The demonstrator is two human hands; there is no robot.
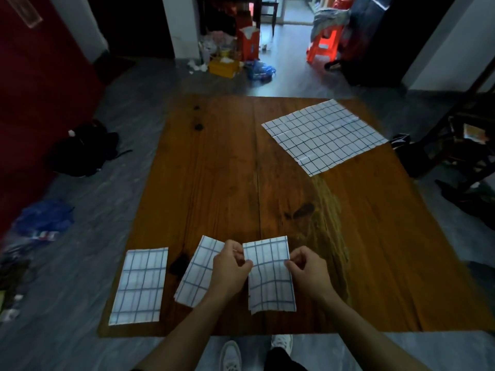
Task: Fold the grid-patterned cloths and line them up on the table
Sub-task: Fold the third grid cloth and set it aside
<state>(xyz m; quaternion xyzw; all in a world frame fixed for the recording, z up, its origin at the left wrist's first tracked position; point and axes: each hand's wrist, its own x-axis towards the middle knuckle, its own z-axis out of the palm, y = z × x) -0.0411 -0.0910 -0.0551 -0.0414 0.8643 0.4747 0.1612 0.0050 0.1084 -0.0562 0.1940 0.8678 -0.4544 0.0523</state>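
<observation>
Three folded white cloths with blue grid lines sit along the near edge of the wooden table (227, 162). The left folded cloth (140, 285) lies flat. The middle folded cloth (197, 271) lies tilted, partly under my left arm. My left hand (230, 266) pinches the left edge of the right folded cloth (270, 277), and my right hand (308, 269) pinches its right edge. An unfolded grid cloth (324, 135) lies spread flat at the far right of the table.
A dark wooden chair (466, 145) stands just off the table's right side. Black bags (83, 151) and blue plastic (45, 220) lie on the grey floor to the left. Boxes and an orange stool (324, 46) clutter the floor beyond the far edge.
</observation>
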